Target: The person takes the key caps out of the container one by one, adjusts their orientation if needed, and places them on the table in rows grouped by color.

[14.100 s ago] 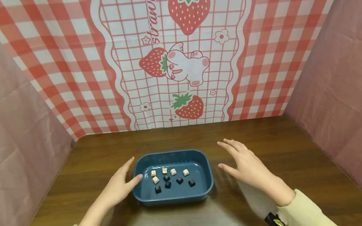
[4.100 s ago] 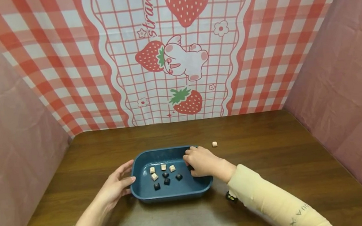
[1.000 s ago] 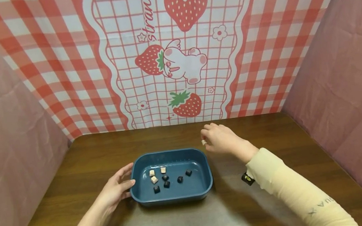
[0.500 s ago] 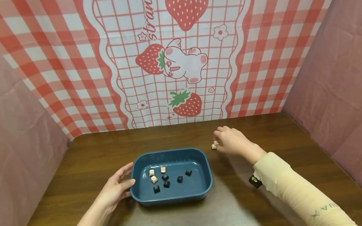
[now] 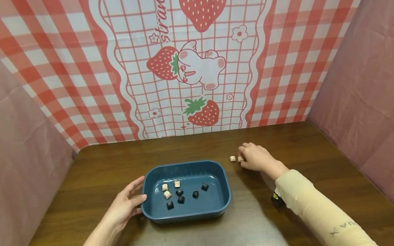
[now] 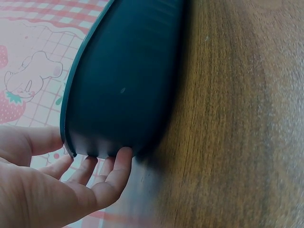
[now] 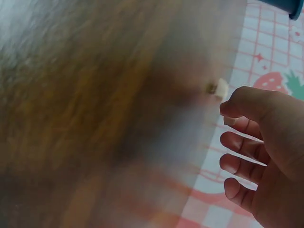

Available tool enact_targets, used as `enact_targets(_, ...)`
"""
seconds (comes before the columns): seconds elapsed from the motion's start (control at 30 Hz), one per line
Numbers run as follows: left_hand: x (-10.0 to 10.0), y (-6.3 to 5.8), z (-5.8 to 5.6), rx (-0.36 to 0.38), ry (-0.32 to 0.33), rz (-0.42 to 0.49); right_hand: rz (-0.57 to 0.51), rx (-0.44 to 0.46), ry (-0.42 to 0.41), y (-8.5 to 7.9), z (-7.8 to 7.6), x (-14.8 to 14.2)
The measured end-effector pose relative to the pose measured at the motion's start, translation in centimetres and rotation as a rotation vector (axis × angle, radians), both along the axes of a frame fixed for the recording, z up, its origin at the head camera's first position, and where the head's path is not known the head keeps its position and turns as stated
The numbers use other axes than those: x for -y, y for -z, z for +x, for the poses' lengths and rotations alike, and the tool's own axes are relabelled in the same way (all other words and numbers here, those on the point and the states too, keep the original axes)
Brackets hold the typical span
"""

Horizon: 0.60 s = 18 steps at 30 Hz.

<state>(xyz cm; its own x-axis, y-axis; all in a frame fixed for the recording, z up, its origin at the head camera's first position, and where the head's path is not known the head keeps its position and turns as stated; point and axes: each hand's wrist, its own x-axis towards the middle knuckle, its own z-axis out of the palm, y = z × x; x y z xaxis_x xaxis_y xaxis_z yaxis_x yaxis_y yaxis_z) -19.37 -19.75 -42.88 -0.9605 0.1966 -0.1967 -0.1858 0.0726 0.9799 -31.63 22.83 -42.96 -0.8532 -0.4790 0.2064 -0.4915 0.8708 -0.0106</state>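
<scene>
The blue tray [image 5: 188, 216] stands on the table, with three off-white keycaps [image 5: 167, 195] and several black keycaps [image 5: 181, 199] lying in it. At its left end my left hand [image 5: 124, 204] grips the wall, thumb at the rim and fingertips against the outside, as the left wrist view shows. Right of the tray, my right hand [image 5: 256, 157] pinches an off-white keycap [image 5: 240, 159] between thumb and forefinger, low over the table. Just left of those fingertips lies another off-white keycap [image 5: 232, 159]; the right wrist view shows that loose keycap [image 7: 218, 89] near the thumb.
The brown wooden table [image 5: 114, 159] reaches back to a red-and-white strawberry cloth [image 5: 190, 59]. Pink cloth [image 5: 365, 81] hangs along both sides. A dark wrist mount [image 5: 277, 199] sits under the right sleeve.
Both lighter keycaps beside the tray came from inside it over these frames. In the last second my right hand moved right with the second, setting it beside the first. My left hand stays put.
</scene>
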Motion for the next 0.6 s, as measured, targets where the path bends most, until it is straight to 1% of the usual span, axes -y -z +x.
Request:
enact_targets(0.13, 0.0, 0.0, 0.0, 0.002, 0.001, 0.002, -0.019, 0.025, 0.015, 0.7, -0.4, -0.6)
enact_targets(0.3, 0.0, -0.1, 0.1, 0.002, 0.002, 0.0, -0.025, 0.048, 0.032, 1.1, -0.9, -1.0)
enact_targets(0.6, 0.0, -0.2, 0.0, -0.001, 0.005, -0.001, -0.039, 0.044, 0.038, 1.7, -1.6, -1.0)
